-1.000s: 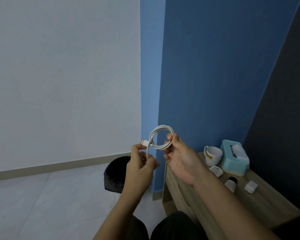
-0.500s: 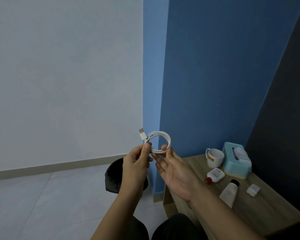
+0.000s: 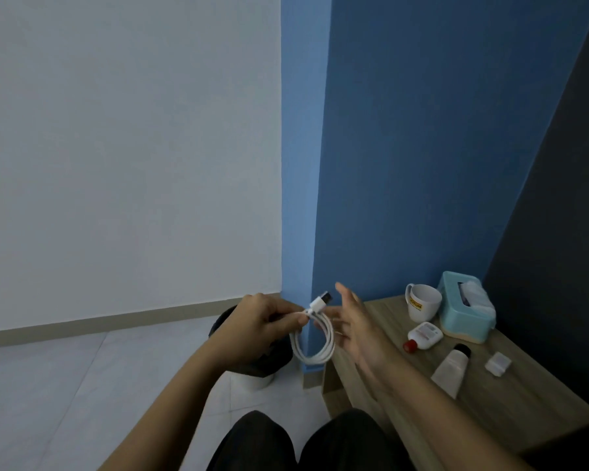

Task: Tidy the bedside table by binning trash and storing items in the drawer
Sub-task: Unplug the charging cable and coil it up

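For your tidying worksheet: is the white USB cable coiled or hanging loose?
Coiled. The white USB cable hangs in a neat loop pinched by the left hand, plug sticking up; the right hand is open beside it.

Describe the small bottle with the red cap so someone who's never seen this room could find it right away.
Look at the wooden bedside table by the blue wall. The small bottle lies on its side in front of the white mug, beside the teal tissue box. It alone has a red cap; the nearby tube has a black one.
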